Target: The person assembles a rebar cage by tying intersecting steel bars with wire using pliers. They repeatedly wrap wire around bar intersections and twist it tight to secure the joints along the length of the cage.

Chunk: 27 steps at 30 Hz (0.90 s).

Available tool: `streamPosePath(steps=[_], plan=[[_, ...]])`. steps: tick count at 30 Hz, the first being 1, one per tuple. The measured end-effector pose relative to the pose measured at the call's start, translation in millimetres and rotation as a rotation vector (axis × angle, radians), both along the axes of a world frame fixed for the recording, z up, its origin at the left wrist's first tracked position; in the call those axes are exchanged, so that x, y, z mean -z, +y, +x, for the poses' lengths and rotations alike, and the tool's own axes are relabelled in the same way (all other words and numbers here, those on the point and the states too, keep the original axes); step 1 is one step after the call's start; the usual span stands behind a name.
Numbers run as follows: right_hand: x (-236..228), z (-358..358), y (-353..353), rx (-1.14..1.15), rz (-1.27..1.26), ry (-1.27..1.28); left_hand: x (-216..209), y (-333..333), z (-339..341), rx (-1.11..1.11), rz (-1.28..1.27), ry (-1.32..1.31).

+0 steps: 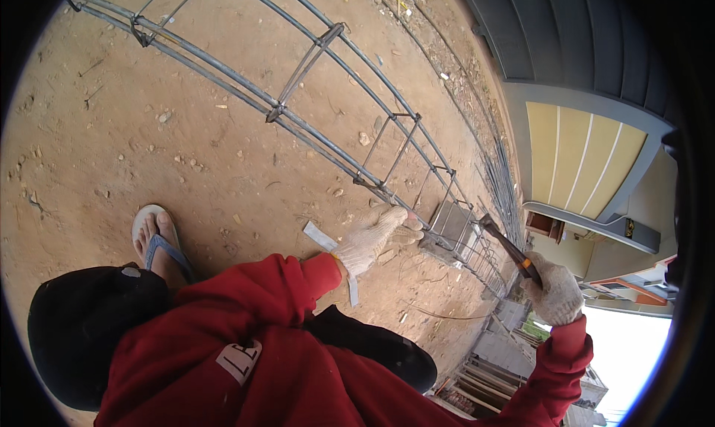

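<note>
A long cage of steel rebar point(316, 133), with square stirrups tied along its bars, runs from the upper left toward the middle right. My left hand point(372, 237), in a white knitted glove, is closed at the lower bar of this rebar cage, its fingertips partly hidden. My right hand point(555, 291), gloved alike, is raised at the right with its fingers wrapped round a hammer point(509, 244). The hammer has a dark handle with an orange band, and its head is beside the far part of the cage.
Bare brown soil point(223, 140) with small stones lies under the cage. Near my left wrist is a pale grey strip point(320, 237). My sandalled foot point(158, 237) is at the left. Loose rebar rods point(503, 185) lie farther off, beside a building with a yellow panel point(585, 155).
</note>
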State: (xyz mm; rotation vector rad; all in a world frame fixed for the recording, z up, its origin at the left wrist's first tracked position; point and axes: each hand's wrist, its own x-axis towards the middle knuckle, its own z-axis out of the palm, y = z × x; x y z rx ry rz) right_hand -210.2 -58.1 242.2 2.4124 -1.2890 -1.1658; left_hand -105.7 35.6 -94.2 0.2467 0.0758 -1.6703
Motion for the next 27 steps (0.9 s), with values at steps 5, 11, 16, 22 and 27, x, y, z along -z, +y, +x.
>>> streamPosePath(steps=[5, 11, 16, 22, 27], plan=[[-51, 57, 14, 0.495, -0.237, -0.547, 5, 2, -1, -0.011, 0.027, -0.033], [20, 101, 40, 0.815, 0.391, -0.356, -19, 17, -20, -0.104, 0.193, 0.255], [71, 104, 50, 1.076, 0.464, -0.272, -11, 22, -25, -0.049, 0.313, 0.575], [80, 113, 44, 1.025, 0.414, -0.185, -26, 33, -10, -0.043, 0.099, 0.444], [86, 118, 37, 0.884, 0.354, -0.201, -62, 36, -3, -0.019, 0.311, 0.618]])
